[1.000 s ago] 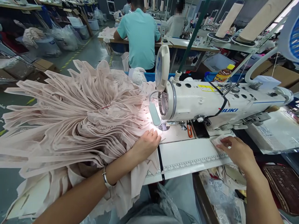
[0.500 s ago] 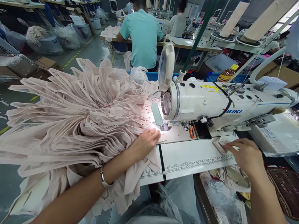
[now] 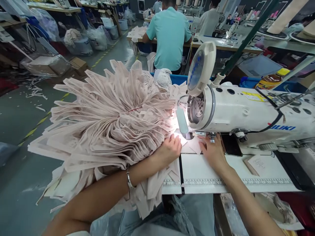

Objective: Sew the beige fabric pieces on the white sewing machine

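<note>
My left hand (image 3: 173,148) is closed in a pinch at the edge of pale pink fabric under the lit head of the white sewing machine (image 3: 226,108). A big fanned bundle of pale pink fabric pieces (image 3: 110,121) lies beneath and left of that arm. My right hand (image 3: 214,153) is on the machine bed, its fingertips gripping a small pale pink fabric piece (image 3: 195,145) near the presser foot; its far fingers are partly hidden under the machine arm. A small stack of cut fabric pieces (image 3: 256,165) lies right of this hand.
A printed ruler (image 3: 209,182) runs along the table's front edge. A dark phone-like slab (image 3: 231,144) lies below the machine arm. Behind are a yellow-capped bottle (image 3: 272,79) and a blue bin (image 3: 179,78). A person in a turquoise shirt (image 3: 169,36) sits ahead, facing away.
My right hand has moved left from the small fabric stack to the needle area, with a small piece at its fingers. My left hand stays near the needle. The view has swung left.
</note>
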`<state>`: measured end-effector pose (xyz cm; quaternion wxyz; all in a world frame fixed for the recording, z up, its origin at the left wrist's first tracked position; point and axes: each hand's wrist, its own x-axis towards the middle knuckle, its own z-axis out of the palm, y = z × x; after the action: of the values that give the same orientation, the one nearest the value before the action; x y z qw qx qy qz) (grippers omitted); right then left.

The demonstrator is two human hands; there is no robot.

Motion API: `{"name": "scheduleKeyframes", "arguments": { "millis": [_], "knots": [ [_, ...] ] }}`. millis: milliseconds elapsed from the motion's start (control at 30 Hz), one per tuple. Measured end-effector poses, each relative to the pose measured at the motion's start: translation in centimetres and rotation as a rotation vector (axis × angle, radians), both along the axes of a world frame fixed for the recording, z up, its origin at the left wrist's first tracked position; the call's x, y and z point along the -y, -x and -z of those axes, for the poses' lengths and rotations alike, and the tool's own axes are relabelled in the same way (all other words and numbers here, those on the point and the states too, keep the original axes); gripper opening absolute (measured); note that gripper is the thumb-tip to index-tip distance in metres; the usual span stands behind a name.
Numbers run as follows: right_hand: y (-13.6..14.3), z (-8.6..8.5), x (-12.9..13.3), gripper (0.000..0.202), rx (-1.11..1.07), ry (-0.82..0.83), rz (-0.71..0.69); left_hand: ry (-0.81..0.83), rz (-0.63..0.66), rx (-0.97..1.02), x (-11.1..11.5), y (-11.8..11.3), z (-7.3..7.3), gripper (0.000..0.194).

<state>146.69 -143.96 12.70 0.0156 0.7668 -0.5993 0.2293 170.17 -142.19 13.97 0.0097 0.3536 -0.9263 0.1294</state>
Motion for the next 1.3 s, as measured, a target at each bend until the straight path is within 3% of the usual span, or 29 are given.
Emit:
{"name": "scheduleKeyframes", "arguments": {
  "millis": [167,267,367,467,567,733,800,933,1067,1300],
  "knots": [
    [-1.8,-0.6,-1.6,0.008,-0.245,-0.03,-0.218,0.103,0.085,-0.022,0.6,-0.3,0.3,0.03],
    [-1.9,-1.5,-2.5,0.017,-0.345,-0.005,-0.301,0.151,0.07,-0.035,-0.2,0.2,0.9,0.031],
    [-1.5,-1.8,-2.5,0.019,-0.355,0.01,-0.341,0.096,0.042,-0.046,-0.7,0.5,1.2,0.032],
    [-1.6,-1.5,-1.6,0.021,-0.319,-0.002,-0.311,0.021,0.044,-0.088,-0.7,0.5,1.2,0.03],
    [-2.5,-0.8,-0.3,0.02,-0.142,-0.114,-0.236,-0.029,0.056,-0.135,-0.2,0.4,0.9,0.03],
    [-3.9,-0.4,0.7,0.022,0.227,-0.295,-0.069,-0.199,-0.148,-0.407,0.8,0.1,0.4,0.026],
    [-4.1,-0.5,0.7,0.021,0.298,-0.318,-0.057,-0.241,-0.107,-0.494,0.7,0.2,0.3,0.027],
    [-4.0,-0.6,0.6,0.02,0.336,-0.331,-0.04,-0.098,0.077,-0.337,-0.3,0.4,0.4,0.029],
    [-4.0,-0.4,0.6,0.019,0.316,-0.299,-0.032,0.03,0.065,-0.186,-0.8,0.6,0.5,0.034],
    [-4.1,0.0,0.7,0.021,0.324,-0.252,-0.052,0.073,0.046,-0.106,-0.9,0.7,0.3,0.038]
  ]
}}
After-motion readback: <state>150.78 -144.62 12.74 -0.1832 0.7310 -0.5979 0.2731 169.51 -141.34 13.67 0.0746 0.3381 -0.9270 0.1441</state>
